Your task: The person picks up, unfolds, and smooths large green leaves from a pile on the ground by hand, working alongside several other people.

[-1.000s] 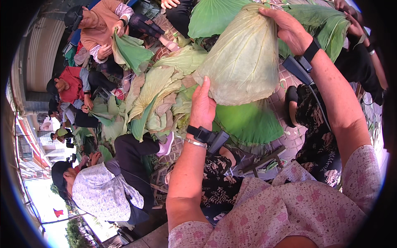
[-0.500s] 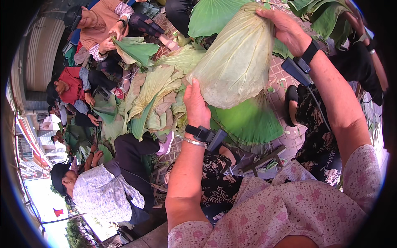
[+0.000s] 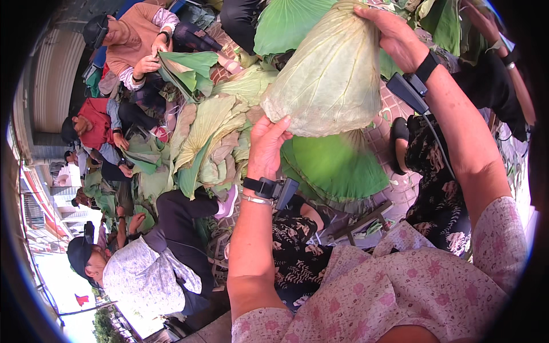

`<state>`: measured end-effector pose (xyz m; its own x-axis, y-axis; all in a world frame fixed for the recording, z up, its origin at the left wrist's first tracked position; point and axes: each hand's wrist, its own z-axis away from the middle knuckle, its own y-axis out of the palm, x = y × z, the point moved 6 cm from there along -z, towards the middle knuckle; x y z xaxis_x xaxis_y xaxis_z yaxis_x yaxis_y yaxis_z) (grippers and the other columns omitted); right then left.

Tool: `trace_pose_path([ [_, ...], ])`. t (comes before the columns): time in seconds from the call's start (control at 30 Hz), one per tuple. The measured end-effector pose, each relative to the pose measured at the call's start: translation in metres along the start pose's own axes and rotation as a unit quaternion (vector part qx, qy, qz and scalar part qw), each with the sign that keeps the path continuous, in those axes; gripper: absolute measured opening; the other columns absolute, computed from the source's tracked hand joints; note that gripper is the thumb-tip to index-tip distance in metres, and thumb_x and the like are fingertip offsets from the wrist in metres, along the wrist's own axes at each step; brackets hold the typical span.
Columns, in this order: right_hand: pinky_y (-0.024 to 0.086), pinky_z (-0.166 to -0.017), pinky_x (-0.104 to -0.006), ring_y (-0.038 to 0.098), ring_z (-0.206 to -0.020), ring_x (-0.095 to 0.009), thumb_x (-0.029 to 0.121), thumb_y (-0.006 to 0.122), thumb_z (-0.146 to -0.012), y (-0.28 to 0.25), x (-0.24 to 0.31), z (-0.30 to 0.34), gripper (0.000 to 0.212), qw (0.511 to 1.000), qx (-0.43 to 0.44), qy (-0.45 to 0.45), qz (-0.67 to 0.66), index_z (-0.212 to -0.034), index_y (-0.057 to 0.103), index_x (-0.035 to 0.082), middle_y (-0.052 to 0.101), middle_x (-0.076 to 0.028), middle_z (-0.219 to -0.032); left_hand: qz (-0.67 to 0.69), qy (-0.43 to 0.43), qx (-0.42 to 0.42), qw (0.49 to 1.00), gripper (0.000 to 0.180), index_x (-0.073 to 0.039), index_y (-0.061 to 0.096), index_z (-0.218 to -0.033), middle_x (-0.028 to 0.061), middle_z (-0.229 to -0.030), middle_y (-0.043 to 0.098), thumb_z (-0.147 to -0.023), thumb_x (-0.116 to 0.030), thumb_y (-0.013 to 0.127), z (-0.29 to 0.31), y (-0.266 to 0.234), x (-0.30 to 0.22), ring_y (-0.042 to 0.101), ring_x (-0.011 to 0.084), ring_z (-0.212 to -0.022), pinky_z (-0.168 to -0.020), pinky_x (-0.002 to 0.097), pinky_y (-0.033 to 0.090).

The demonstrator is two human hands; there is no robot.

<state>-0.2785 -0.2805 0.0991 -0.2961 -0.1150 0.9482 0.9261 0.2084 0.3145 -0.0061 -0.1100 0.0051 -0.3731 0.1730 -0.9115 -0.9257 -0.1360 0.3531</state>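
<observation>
A folded lotus leaf (image 3: pixel 323 80), pale green with fanning veins, hangs stretched between my hands. My right hand (image 3: pixel 394 34) pinches its gathered top corner, thumb along the edge. Lower down, my left hand (image 3: pixel 267 143) has its thumb and fingers closed on the leaf's bottom left edge. Directly below, a bright green folded lotus leaf (image 3: pixel 340 168) lies in front of my knees, partly covered by the one I hold. Each of my wrists carries a strap with a dark device.
A heap of pale, drying leaves (image 3: pixel 214 134) lies to the left on the brick paving (image 3: pixel 394 194). A large green leaf (image 3: pixel 286 26) is at the far side. Along the left sit several people; one in an orange vest (image 3: pixel 134 43) handles a green leaf (image 3: pixel 191 68).
My left hand has shifted slightly up the leaf's lower edge, its fingers now showing against the rim. The leaf's bottom has risen a little. The orange-vested person's leaf has opened out.
</observation>
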Motion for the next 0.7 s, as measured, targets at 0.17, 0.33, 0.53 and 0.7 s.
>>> trace_pose_path([
  [0.17, 0.050, -0.082, -0.0314, 0.064, -0.087, -0.018, 0.017, 0.062, -0.088, -0.020, -0.014, -0.025, 0.023, 0.998, 0.000, 0.013, -0.059, -0.102, 0.062, -0.002, 0.066, -0.009, -0.097, 0.029, -0.022, -0.002, 0.999, 0.029, -0.006, 0.056, -0.116, 0.0051, -0.103, 0.064, -0.087, -0.007, 0.062, 0.004, 0.013, 0.002, 0.062, 0.0134, -0.084, -0.072, 0.0280, 0.051],
  [0.33, 0.051, -0.080, -0.0313, 0.064, -0.084, -0.017, 0.016, 0.063, -0.088, -0.017, -0.014, -0.035, 0.022, 0.999, 0.029, -0.001, -0.045, -0.099, 0.062, -0.003, 0.066, -0.009, -0.095, -0.073, -0.075, 0.027, 0.994, 0.020, -0.003, 0.055, -0.105, 0.0075, -0.089, 0.064, -0.087, -0.010, 0.063, 0.000, -0.007, 0.015, 0.062, 0.0148, -0.072, -0.066, 0.0274, 0.052],
  [0.53, 0.048, -0.076, -0.0284, 0.059, -0.079, -0.011, 0.018, 0.065, -0.086, 0.018, 0.007, -0.011, 0.020, 0.944, 0.034, -0.178, 0.276, -0.098, 0.063, 0.002, 0.065, -0.002, -0.089, -0.306, -0.015, -0.124, 0.944, 0.033, 0.001, 0.052, -0.108, 0.0099, -0.086, 0.064, -0.091, -0.026, 0.061, 0.002, -0.020, 0.011, 0.062, 0.0163, -0.074, -0.065, 0.0277, 0.052],
  [0.7, 0.050, -0.068, -0.0418, 0.063, -0.081, -0.032, 0.015, 0.068, -0.075, 0.092, -0.022, 0.059, 0.017, 0.704, 0.171, -0.382, 0.574, -0.085, 0.058, 0.005, 0.062, -0.012, -0.080, -0.005, -0.114, 0.017, 0.993, 0.047, 0.002, 0.051, -0.110, 0.0148, -0.102, 0.063, -0.094, -0.042, 0.053, 0.009, 0.032, 0.006, 0.062, 0.0221, -0.095, -0.083, 0.0359, 0.052],
])
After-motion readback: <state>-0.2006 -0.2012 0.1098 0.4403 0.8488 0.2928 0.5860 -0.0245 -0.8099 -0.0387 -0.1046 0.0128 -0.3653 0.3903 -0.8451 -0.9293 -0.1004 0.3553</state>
